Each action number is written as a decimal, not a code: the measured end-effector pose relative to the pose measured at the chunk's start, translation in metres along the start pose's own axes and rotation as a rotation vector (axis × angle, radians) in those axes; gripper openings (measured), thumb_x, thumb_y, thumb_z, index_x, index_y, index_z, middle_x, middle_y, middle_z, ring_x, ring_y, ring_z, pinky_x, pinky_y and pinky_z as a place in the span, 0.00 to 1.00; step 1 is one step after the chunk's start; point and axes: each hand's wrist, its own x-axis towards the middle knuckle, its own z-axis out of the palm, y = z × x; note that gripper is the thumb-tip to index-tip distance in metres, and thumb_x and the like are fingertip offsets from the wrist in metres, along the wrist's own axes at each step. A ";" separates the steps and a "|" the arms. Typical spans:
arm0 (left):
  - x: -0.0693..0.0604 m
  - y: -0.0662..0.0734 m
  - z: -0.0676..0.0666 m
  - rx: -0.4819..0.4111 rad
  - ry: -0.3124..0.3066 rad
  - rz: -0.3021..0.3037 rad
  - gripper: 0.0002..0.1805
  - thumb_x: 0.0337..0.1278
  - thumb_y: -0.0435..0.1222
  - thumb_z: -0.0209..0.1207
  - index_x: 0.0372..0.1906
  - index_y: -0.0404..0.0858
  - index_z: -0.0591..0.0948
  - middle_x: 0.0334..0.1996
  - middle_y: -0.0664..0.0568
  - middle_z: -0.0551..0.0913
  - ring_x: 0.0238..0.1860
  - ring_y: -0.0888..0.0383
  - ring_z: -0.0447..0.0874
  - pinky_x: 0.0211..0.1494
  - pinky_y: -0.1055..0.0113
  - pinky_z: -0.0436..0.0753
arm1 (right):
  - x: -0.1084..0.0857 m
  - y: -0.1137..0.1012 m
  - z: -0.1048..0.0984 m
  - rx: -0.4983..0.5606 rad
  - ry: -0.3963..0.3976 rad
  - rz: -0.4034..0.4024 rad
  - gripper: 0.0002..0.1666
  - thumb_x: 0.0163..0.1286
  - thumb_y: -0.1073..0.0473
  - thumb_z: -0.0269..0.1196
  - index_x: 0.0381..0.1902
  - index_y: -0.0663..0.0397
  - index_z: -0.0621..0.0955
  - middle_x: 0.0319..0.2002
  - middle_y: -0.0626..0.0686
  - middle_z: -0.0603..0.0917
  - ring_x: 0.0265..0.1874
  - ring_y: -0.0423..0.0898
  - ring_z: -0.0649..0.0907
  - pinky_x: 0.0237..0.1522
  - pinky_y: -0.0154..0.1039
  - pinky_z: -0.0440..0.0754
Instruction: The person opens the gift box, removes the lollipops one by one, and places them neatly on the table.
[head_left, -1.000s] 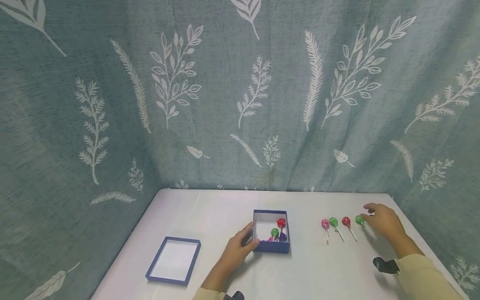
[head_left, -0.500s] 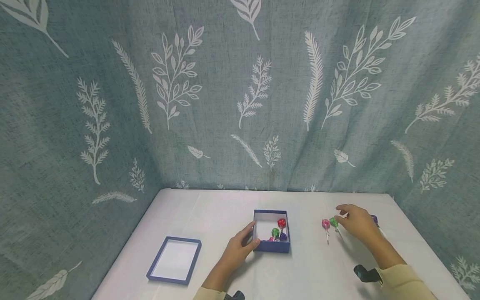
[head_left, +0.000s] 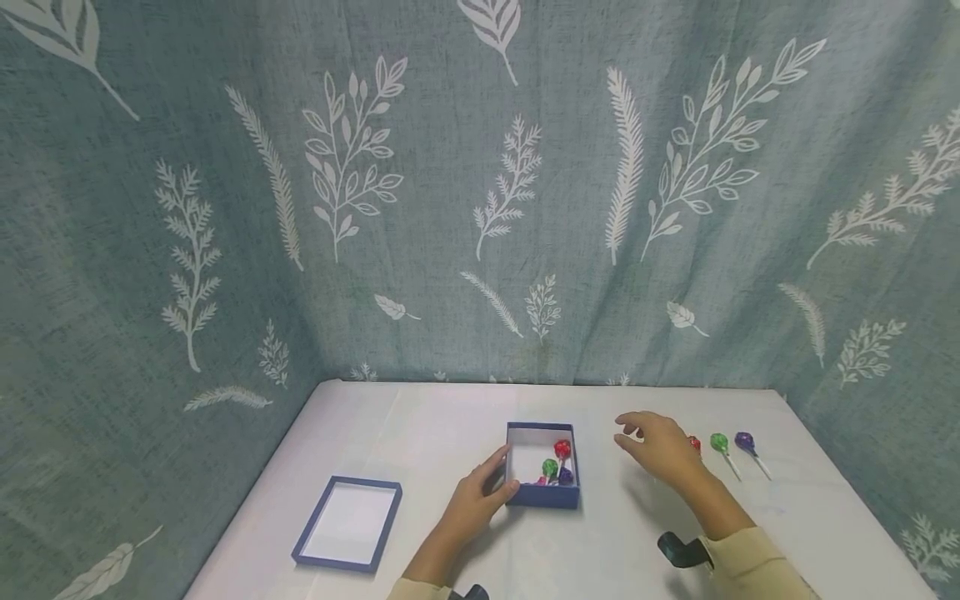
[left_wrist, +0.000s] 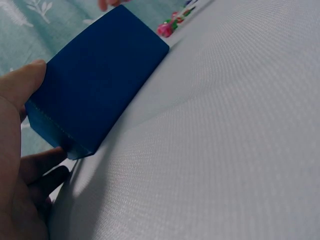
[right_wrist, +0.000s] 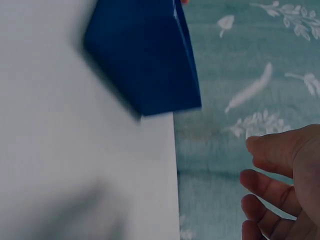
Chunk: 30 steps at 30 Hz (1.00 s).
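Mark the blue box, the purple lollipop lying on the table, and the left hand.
Blue box (head_left: 547, 497), head view: outer wall nearest the person.
Purple lollipop (head_left: 746, 442), head view: its round wrapped head.
Left hand (head_left: 472, 502), head view: back of the hand.

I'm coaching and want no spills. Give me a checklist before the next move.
1. Box steadied: ok, the left hand holds its near-left corner.
2. Lid off: ok, it lies apart from the box.
3. Room inside: ok, bare floor shows beside the lollipops in it.
4. Right hand empty: ok, nothing shows in its fingers.
5. Pink lollipop in head view: not ok, hidden; the left wrist view shows it.
6. Loose red lollipop's stick unbent: cannot tell, hidden.
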 end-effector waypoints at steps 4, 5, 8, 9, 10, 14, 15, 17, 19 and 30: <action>0.001 -0.001 0.001 -0.009 0.001 0.028 0.34 0.63 0.55 0.58 0.73 0.55 0.65 0.67 0.48 0.71 0.70 0.42 0.61 0.69 0.39 0.59 | 0.007 -0.016 0.009 0.008 -0.015 -0.011 0.18 0.66 0.55 0.65 0.53 0.55 0.82 0.39 0.50 0.85 0.42 0.52 0.82 0.43 0.54 0.81; 0.001 -0.001 0.002 -0.010 0.000 0.034 0.34 0.63 0.55 0.58 0.73 0.54 0.65 0.67 0.48 0.71 0.70 0.42 0.61 0.69 0.39 0.59 | 0.008 -0.021 0.011 0.010 -0.020 -0.017 0.19 0.67 0.55 0.65 0.53 0.55 0.82 0.39 0.50 0.85 0.42 0.52 0.82 0.44 0.54 0.81; 0.001 -0.001 0.003 -0.003 -0.002 0.048 0.34 0.64 0.55 0.57 0.73 0.53 0.65 0.66 0.48 0.72 0.70 0.41 0.62 0.69 0.39 0.59 | 0.011 -0.034 0.016 0.019 -0.033 -0.031 0.19 0.66 0.56 0.66 0.53 0.54 0.82 0.39 0.48 0.85 0.42 0.52 0.82 0.44 0.54 0.80; 0.001 0.000 0.003 -0.002 -0.004 0.049 0.34 0.64 0.55 0.57 0.73 0.53 0.65 0.66 0.48 0.72 0.70 0.41 0.62 0.69 0.39 0.59 | 0.012 -0.038 0.018 0.021 -0.037 -0.039 0.19 0.66 0.55 0.66 0.54 0.53 0.82 0.39 0.48 0.86 0.43 0.52 0.82 0.45 0.55 0.80; 0.002 -0.001 0.003 -0.001 -0.006 0.047 0.34 0.64 0.55 0.57 0.73 0.54 0.65 0.67 0.48 0.72 0.70 0.42 0.62 0.69 0.40 0.59 | 0.013 -0.041 0.020 0.021 -0.044 -0.044 0.19 0.66 0.55 0.66 0.54 0.53 0.82 0.39 0.48 0.86 0.43 0.52 0.82 0.46 0.55 0.80; 0.002 0.000 0.003 0.001 -0.008 0.052 0.34 0.64 0.55 0.57 0.73 0.54 0.65 0.67 0.48 0.71 0.70 0.42 0.62 0.69 0.40 0.60 | 0.017 -0.053 0.027 0.011 -0.070 -0.066 0.20 0.65 0.54 0.67 0.55 0.51 0.82 0.40 0.47 0.86 0.48 0.54 0.81 0.52 0.57 0.77; 0.002 -0.001 0.002 0.001 -0.008 0.048 0.34 0.64 0.55 0.57 0.73 0.54 0.65 0.67 0.48 0.72 0.70 0.42 0.62 0.69 0.40 0.60 | 0.018 -0.055 0.029 0.008 -0.079 -0.069 0.20 0.65 0.54 0.67 0.55 0.50 0.82 0.40 0.47 0.86 0.49 0.55 0.81 0.53 0.57 0.77; 0.002 0.000 0.002 0.008 -0.009 0.042 0.34 0.64 0.56 0.57 0.73 0.55 0.65 0.67 0.48 0.72 0.70 0.42 0.62 0.68 0.39 0.60 | 0.019 -0.059 0.033 -0.006 -0.092 -0.082 0.20 0.65 0.54 0.67 0.54 0.50 0.82 0.38 0.45 0.86 0.49 0.55 0.81 0.53 0.58 0.76; 0.001 0.001 0.002 0.014 -0.008 0.034 0.34 0.63 0.56 0.57 0.73 0.55 0.65 0.67 0.49 0.72 0.70 0.42 0.62 0.68 0.38 0.59 | 0.019 -0.063 0.035 -0.022 -0.102 -0.091 0.19 0.65 0.54 0.67 0.53 0.49 0.83 0.36 0.43 0.86 0.47 0.53 0.81 0.51 0.56 0.78; -0.001 0.001 -0.002 0.023 -0.004 0.019 0.34 0.63 0.56 0.57 0.73 0.56 0.65 0.66 0.50 0.72 0.70 0.42 0.61 0.68 0.38 0.59 | 0.024 -0.075 0.048 -0.169 -0.111 -0.178 0.13 0.62 0.53 0.69 0.43 0.50 0.87 0.30 0.43 0.84 0.32 0.44 0.77 0.38 0.44 0.79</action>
